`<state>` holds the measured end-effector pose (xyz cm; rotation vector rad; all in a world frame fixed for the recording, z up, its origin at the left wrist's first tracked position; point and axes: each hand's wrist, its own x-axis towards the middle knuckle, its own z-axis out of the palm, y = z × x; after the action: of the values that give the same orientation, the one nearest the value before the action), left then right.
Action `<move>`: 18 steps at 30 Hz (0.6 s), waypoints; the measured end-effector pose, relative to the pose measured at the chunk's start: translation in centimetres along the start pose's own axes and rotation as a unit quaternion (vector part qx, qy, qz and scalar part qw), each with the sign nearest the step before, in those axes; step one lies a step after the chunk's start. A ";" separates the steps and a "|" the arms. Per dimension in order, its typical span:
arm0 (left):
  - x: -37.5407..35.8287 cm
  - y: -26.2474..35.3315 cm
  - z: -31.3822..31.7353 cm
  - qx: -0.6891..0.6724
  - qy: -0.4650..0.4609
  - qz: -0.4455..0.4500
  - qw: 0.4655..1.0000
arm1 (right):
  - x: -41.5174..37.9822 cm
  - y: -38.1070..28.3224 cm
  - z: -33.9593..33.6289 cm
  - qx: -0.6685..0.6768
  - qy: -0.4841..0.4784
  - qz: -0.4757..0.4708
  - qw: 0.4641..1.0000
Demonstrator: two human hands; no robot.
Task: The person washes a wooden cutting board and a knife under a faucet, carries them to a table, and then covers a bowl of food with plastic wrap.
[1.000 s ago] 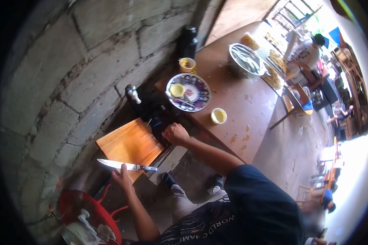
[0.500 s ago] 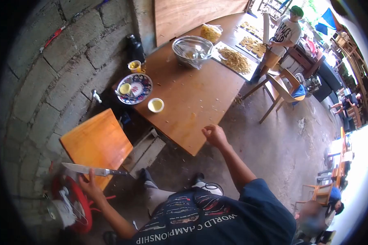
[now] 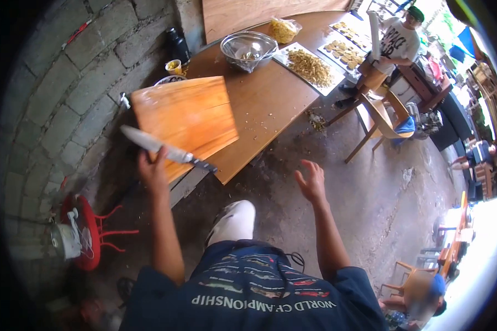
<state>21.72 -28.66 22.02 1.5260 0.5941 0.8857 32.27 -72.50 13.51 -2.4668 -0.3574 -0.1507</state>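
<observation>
Steel kitchen knife (image 3: 163,149) and wooden cutting board (image 3: 185,121) pinched together in left hand (image 3: 152,172), carried above the table (image 3: 270,105) edge. Right hand (image 3: 313,181) spread, empty. Risk: knife slipping off the tilted board toward the foot (image 3: 233,220) below.

Left arm: bare, extended forward and upward from a dark short sleeve, elbow nearly straight, forearm rising toward the upper left. Left hand (image 3: 152,168): raised at arm's end, back of the hand toward the camera, fingers curled closed in a grip, thumb side uppermost. Right arm: bare, reaching forward from the same dark sleeve, slightly bent, forearm angled a little inward. Right hand (image 3: 311,181): empty, held in the air, palm facing forward and down, fingers spread and loosely curved, thumb set apart to the left. Hands well apart, left higher than right.
</observation>
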 end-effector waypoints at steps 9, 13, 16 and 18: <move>-5.1 -4.0 18.3 -0.153 -0.006 -0.129 0.980 | 10.3 -9.5 4.8 0.053 -0.101 -0.195 0.974; -5.5 -7.5 23.1 -0.135 -0.014 -0.185 0.973 | 15.1 -2.9 6.9 0.042 -0.125 -0.255 0.958; -6.1 -5.3 27.5 -0.139 -0.047 -0.218 0.965 | 18.3 1.5 5.6 0.014 -0.143 -0.243 0.959; -7.0 -7.6 30.2 -0.100 -0.047 -0.256 0.960 | 18.9 5.7 3.1 0.024 -0.142 -0.242 0.960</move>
<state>43.01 -50.81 13.38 1.1460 0.7601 0.4549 52.06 -70.82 11.41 -2.3095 -1.0738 0.0115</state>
